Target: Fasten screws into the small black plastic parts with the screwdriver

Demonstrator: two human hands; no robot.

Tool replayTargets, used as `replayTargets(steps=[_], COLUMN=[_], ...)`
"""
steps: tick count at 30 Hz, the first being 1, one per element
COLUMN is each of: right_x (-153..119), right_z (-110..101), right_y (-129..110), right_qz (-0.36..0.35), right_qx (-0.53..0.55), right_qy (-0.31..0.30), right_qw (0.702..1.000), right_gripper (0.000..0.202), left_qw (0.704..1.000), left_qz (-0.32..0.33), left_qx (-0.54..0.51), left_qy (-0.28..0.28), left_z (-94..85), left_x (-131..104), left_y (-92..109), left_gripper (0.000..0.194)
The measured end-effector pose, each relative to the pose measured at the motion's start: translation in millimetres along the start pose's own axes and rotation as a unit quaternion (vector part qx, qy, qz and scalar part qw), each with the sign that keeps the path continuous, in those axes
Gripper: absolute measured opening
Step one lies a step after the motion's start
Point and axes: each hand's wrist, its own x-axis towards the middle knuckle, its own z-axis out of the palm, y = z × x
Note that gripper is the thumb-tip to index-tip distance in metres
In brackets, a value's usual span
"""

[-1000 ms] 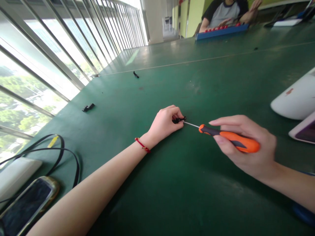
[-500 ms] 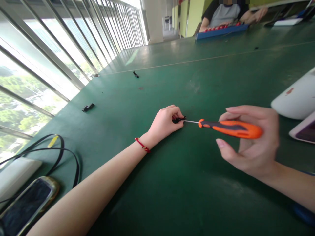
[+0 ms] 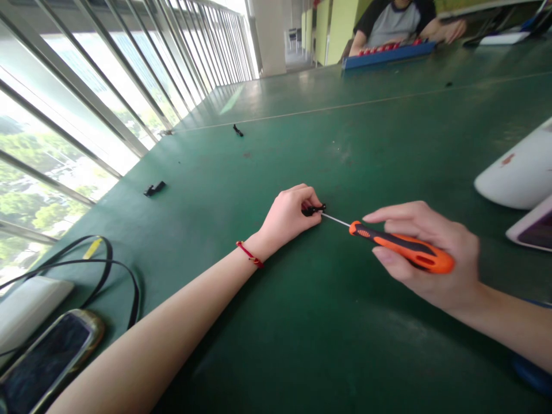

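Green tabletop [image 3: 276, 333] beneath screwdriver [image 3: 403, 245], railing [image 3: 215, 46] alongside, probably trees [image 3: 21, 204] beyond

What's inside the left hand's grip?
Part of a small black piece shows in the left hand, with the screwdriver pointing at it; whatever the hand covers cannot be seen.

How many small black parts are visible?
3 clearly: a black part in the left hand, another part on the table to its left, a third part farther back. Dark bits at the table's left edge and far right are unclear; others may be hidden.
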Motion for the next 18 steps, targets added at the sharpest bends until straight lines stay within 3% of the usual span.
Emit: replayTargets(steps=[2, 5, 7, 10, 12, 15, 18], right_x=[-0.3, -0.4, -0.2, -0.5, -0.9, -0.5, 0.5], right_z=[0.2, 2.0, 1.9, -0.2, -0.7, 0.4, 0.5], right_y=[-0.9, 0.2, 1.1, 0.6, -0.2, -0.3, -0.4], right_qz=[0.007, 0.004, 0.011, 0.018, 0.018, 0.016, 0.016], right_qx=[-0.015, 0.031, 0.054, 0.005, -0.029, 0.016, 0.036], right_qy=[0.018, 0.086, 0.072, 0.006, 0.009, 0.065, 0.04], right_qw=[1.0, 0.996, 0.996, 1.0, 0.999, 0.998, 0.998], right_gripper=[0.036, 0.056, 0.06, 0.039, 0.031, 0.049, 0.053], left_qw=[1.0, 1.0, 1.0, 1.0, 1.0, 1.0, 1.0], left_qz=[0.0, 0.0, 0.001, 0.002, 0.002, 0.0, 0.001], left_qx=[0.001, 0.001, 0.001, -0.001, -0.001, 0.002, 0.003], left_qy=[0.001, 0.004, 0.004, 0.001, 0.001, 0.003, 0.003], left_z=[0.1, 0.4, 0.5, 0.3, 0.2, 0.3, 0.6], left_x=[0.0, 0.0, 0.1, 0.3, 0.4, 0.4, 0.3], left_y=[0.0, 0.0, 0.1, 0.2, 0.1, 0.1, 0.4], left_gripper=[0.008, 0.009, 0.009, 0.007, 0.007, 0.008, 0.008])
